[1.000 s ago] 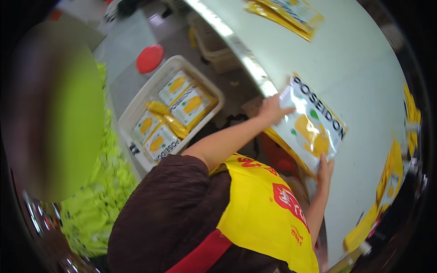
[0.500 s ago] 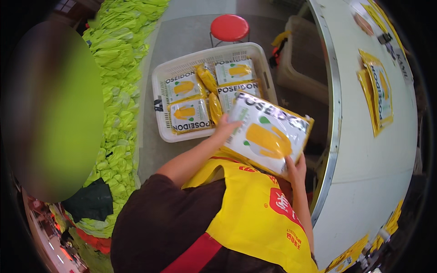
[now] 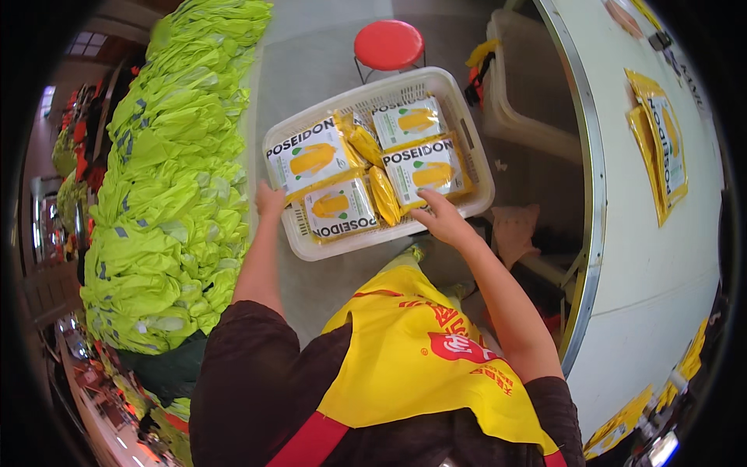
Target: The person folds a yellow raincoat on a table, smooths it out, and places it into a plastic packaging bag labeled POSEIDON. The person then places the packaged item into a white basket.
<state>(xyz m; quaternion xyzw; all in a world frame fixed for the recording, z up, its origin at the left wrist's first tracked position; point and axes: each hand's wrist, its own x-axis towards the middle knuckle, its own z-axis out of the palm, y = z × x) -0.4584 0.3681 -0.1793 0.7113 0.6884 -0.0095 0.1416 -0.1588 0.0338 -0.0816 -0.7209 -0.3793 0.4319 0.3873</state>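
Observation:
A white plastic basket in front of me holds several flat packages with yellow edges, each picturing a yellow garment. My left hand is at the basket's left side, beside the lower corner of the upper-left package; its fingers look extended and seem to hold nothing. Stretched out, the fingers of my right hand reach the lower edge of the right package. A lower-left package and an upper-right package lie alongside. Between the columns, yellow packages stand on edge.
Bright yellow-green garments form a long pile on the left. A red round stool stands beyond the basket. On the right is a white table with a metal edge, carrying more yellow packages. A translucent bin sits beside it.
The package both hands held above the basket is out of them; a large package now lies at the basket's upper left. My hands have moved apart, left hand leftward. The view shifted slightly.

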